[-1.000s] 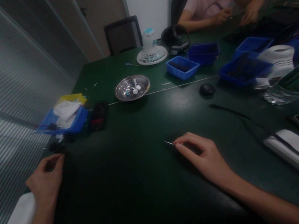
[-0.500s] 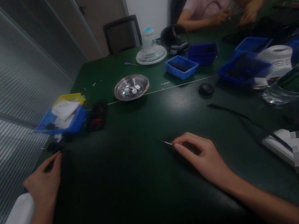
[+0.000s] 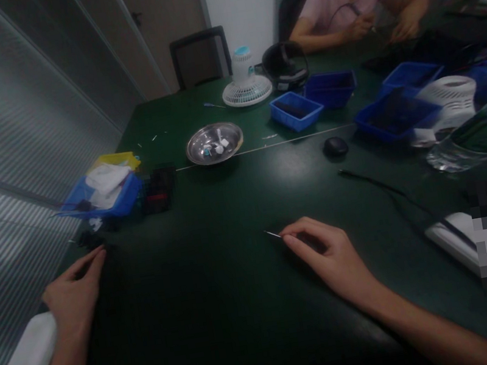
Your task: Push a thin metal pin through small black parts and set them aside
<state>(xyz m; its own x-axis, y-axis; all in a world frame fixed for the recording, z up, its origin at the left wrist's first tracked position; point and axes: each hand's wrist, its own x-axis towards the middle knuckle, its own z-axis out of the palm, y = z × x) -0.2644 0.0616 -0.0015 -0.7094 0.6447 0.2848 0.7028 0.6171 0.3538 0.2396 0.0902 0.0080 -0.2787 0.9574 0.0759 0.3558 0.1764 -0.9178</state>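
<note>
Head view: the right hand (image 3: 330, 249) pinched a thin rod (image 3: 272, 234) by its right end at near centre, likely leaving its tip free, the left hand (image 3: 73, 292) had fingertips nearly together by dark pieces (image 3: 90, 239), any hold unclear, and a far bowl (image 3: 195, 155) seemingly corralled small parts (image 3: 220, 148).

One head-worn camera looks forward and down across the green table (image 3: 228, 203) from close above.

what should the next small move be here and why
Probably bring the left hand across toward the right hand: the right hand pinches a thin, pale rod whose free end points left, while the left hand is well apart from it, beside dark pieces. Whether it holds one, I can't tell.
</note>
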